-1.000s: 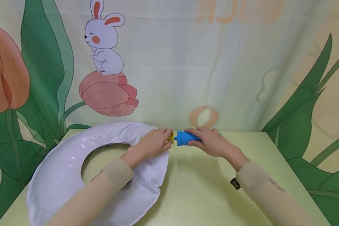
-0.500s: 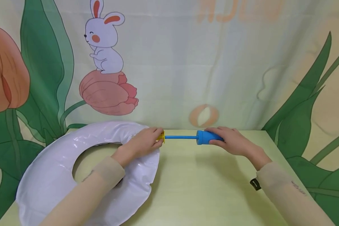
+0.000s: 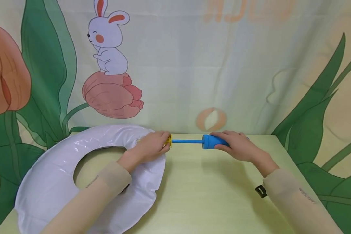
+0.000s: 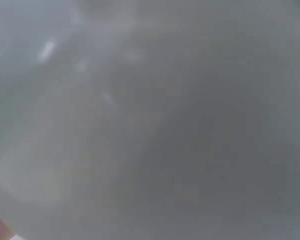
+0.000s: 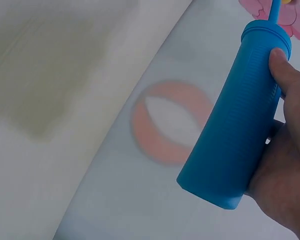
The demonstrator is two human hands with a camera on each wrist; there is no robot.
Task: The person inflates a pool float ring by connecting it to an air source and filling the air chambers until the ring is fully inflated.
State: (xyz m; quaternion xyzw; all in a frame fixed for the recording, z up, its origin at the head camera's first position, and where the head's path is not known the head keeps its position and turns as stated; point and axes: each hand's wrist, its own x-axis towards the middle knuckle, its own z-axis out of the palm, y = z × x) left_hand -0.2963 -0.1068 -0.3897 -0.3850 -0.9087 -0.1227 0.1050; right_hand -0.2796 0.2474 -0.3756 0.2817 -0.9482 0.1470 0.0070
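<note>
A white inflatable swim ring (image 3: 46,182) lies on the left of the table, partly filled out and wrinkled near its right side. My left hand (image 3: 150,145) lies over its upper right part and grips the yellow end (image 3: 170,141) of a hand pump, mostly hidden under the fingers. From there a thin blue rod (image 3: 187,141) runs right to the pump's blue barrel (image 3: 212,142). My right hand (image 3: 237,144) is wrapped round that barrel, thumb along its side in the right wrist view. The left wrist view is filled by the blurred ring surface.
A pale green table (image 3: 199,195) stands against a printed curtain (image 3: 175,65) with a rabbit and tulips. A small black tag or clip (image 3: 261,191) shows beside the right sleeve (image 3: 283,185).
My right hand has drawn the blue barrel to the right, baring the rod, then come slightly back left. The left hand and ring have shifted a little left.
</note>
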